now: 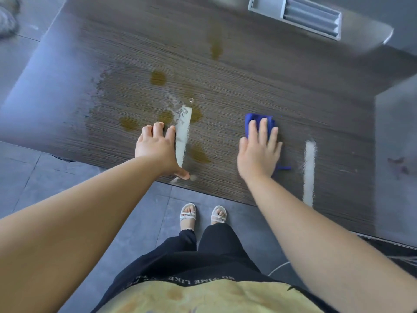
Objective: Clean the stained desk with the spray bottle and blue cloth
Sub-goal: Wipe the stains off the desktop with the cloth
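Note:
The dark wood-grain desk (pixel 248 71) carries several brownish-yellow stains (pixel 158 77), with wet spray marks around them. My right hand (pixel 259 152) presses flat on the blue cloth (pixel 256 119) at the desk's middle right; the cloth shows beyond my fingertips. My left hand (pixel 158 150) rests on the desk near the front edge, fingers spread beside a stain, thumb at the edge. No spray bottle is in view.
A grey cable tray (pixel 295 16) is set in the desk's far right. Two bright light streaks (pixel 309 172) lie on the surface. A grey partition (pixel 397 154) borders the right side. My feet (pixel 203 214) stand on grey floor tiles below the front edge.

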Demonstrator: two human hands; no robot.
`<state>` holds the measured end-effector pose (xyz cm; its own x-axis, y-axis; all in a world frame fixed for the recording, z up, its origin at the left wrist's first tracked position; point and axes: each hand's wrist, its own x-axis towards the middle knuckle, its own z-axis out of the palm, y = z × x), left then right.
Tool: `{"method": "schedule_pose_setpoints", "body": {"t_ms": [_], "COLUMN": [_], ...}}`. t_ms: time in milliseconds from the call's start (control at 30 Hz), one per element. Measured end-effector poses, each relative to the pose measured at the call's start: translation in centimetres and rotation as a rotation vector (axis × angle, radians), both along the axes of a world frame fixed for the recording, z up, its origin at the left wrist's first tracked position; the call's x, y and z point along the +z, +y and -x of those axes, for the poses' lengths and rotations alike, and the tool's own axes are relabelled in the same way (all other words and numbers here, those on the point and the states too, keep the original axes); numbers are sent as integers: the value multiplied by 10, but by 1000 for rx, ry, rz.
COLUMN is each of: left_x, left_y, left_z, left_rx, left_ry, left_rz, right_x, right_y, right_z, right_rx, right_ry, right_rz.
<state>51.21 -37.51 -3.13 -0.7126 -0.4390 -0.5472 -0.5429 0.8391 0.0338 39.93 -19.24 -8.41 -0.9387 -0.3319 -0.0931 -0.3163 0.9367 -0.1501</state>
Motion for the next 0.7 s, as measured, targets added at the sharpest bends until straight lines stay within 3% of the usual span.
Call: {"method": "schedule_pose_setpoints", "body": {"t_ms": [167,233,367,433,500,600,633,700], "left_x": [0,1,3,4,4,5,5,6], "left_y": [-2,-2,0,1,2,3,3,3], "left_z": [-3,-3,0,1,1,1,0,1], "left_rx": [-2,-2,-7,-1,3,7,9,13], "left_ry": [1,-2,-17,-21,-24,-19,-15,-13], "left_rz": [-15,-16,-2,-3,-3,4,3,-7], "right_x": [0,0,1,0,-1,-1,0,1], "right_y": [57,81,50,18,6,46,63,89], "right_z": [-19,1,8,-14,-40,-50,-38,-12], "right_rx": [793,759,147,-4,200,800,898,825], "right_ry": [44,69,7,-15,19,36,39,60], "right_rz": [-54,-57,-30,-13,7,-71,-74,-82]}}
